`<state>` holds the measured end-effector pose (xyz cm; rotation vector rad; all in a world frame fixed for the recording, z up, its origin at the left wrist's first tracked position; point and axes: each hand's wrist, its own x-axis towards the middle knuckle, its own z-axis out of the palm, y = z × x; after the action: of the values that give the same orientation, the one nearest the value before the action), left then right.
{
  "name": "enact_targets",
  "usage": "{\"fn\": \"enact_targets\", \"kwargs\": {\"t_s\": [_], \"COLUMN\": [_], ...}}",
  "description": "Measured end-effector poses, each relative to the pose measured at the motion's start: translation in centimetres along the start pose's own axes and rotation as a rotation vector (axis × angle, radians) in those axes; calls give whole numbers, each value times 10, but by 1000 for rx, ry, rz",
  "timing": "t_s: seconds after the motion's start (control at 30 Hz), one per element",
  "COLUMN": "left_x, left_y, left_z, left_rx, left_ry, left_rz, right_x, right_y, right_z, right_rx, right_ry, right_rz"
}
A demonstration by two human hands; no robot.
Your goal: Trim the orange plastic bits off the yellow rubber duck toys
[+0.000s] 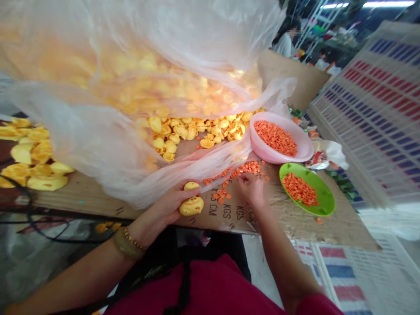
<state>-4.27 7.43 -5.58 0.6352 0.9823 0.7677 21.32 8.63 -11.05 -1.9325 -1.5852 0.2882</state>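
My left hand point(167, 203) grips a yellow moulded plastic toy point(192, 205), with a small round top, a wider bottom and small dark spots on it. My right hand point(252, 189) is closed in a pinch over a loose spread of small orange plastic pieces point(249, 167) on the cardboard. Whatever its fingertips hold is too small to make out. Beyond that hand, a pink bowl point(259, 146) full of orange pieces leans to one side. To its right lies a green dish point(323, 205) with more of them.
Clear plastic sheeting point(108, 148) drapes over a large heap of yellow shells point(175, 131). More yellow shells point(39, 151) lie at the left. Printed cardboard point(278, 218) covers the work surface. Stacked plastic crates point(370, 109) rise on the right; a person point(285, 43) is in the background.
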Motion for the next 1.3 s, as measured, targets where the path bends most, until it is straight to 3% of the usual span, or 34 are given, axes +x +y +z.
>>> {"fn": "enact_targets", "kwargs": {"t_s": [0.2,0.33,0.47,0.6,0.7,0.83,0.97,1.07,1.17,1.3], "left_x": [-3,4,18,24,17,1,-5,-2,1,1], "left_y": [-13,-18,-2,18,19,10,8,9,8,4], "left_z": [1,-6,-26,-46,-48,-30,-9,-4,-3,-1], "left_rx": [-18,20,98,160,151,37,-27,-43,-72,-98], "left_ry": [-20,-1,124,191,133,14,-58,-102,-94,-93], "left_rz": [-83,-89,90,163,101,40,78,94,101,104], "right_x": [-11,13,43,49,38,13,-23,-52,-73,-83], "right_y": [1,12,12,2,-2,-16,-57,-92,-113,-116], "right_z": [-20,-33,-26,-8,-5,-16,-25,-22,-12,7], "right_rx": [18,-41,-91,-81,-26,136,692,1008,998,901], "right_ry": [-205,-115,-68,-79,-75,-60,-45,-153,-176,-82], "right_rz": [-47,9,42,9,7,30,70,99,49,-28]}}
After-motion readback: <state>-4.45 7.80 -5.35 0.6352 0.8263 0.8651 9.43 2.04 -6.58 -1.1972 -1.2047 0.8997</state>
